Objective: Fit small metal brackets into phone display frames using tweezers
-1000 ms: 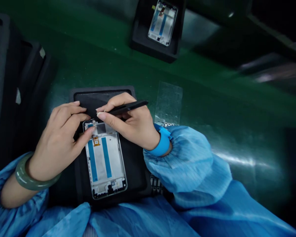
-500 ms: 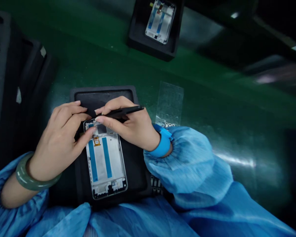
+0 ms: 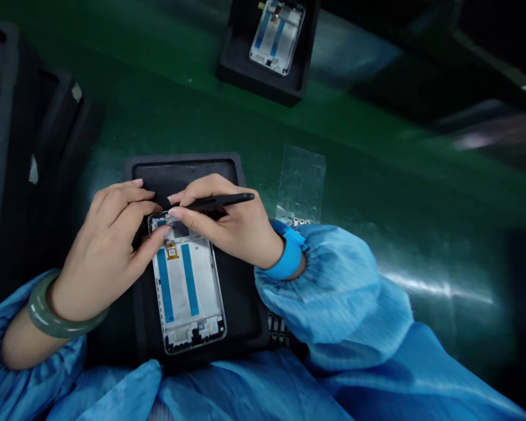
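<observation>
The black tool (image 3: 221,200) has dipped, pinched in my right hand (image 3: 232,225) by the top of the phone frame (image 3: 177,286), toward the near edge of the black tray (image 3: 245,283). My left hand (image 3: 109,240) touches the frame; pinching, I can't tell. Likely fine tool work, needing steadiness next.

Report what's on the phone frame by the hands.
The phone frame bears blue strips, an orange-brown flex piece and a dark patch. The left hand and right hand hide parts of its top end; what lies there can't be seen.
</observation>
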`<act>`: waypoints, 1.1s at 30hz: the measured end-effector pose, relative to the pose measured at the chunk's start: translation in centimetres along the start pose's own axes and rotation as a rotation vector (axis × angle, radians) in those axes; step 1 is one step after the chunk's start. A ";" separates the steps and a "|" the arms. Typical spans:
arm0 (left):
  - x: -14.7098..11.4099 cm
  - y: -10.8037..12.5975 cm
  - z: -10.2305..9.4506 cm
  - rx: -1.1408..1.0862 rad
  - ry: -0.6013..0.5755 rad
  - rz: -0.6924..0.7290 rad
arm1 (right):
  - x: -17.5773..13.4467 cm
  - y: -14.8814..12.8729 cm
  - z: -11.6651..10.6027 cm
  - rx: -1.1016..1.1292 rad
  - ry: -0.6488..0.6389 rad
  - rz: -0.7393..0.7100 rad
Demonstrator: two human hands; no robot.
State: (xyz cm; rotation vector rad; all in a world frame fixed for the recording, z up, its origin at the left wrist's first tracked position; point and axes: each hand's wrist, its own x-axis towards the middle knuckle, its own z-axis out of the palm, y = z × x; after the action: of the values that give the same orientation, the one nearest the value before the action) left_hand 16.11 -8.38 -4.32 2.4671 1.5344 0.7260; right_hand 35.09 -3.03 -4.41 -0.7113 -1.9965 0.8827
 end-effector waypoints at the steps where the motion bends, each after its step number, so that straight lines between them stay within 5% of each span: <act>1: 0.0 0.0 0.0 0.000 -0.001 0.000 | 0.0 0.0 0.0 -0.006 0.000 -0.007; 11: 0.0 -0.3 -0.1 -0.007 -0.016 -0.028 | 0.4 0.4 -0.5 0.076 0.114 0.190; 24: 0.0 -0.4 0.0 0.013 0.007 -0.008 | 0.2 -0.1 -0.1 -0.035 0.004 0.009; 33: 0.1 -0.7 0.0 0.003 0.003 -0.036 | 0.1 0.3 -0.2 0.029 0.083 0.102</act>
State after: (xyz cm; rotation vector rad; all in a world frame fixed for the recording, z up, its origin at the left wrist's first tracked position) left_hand 15.61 -7.95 -4.52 2.4346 1.5783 0.7221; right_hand 35.26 -2.68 -4.46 -0.8264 -1.8844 0.9256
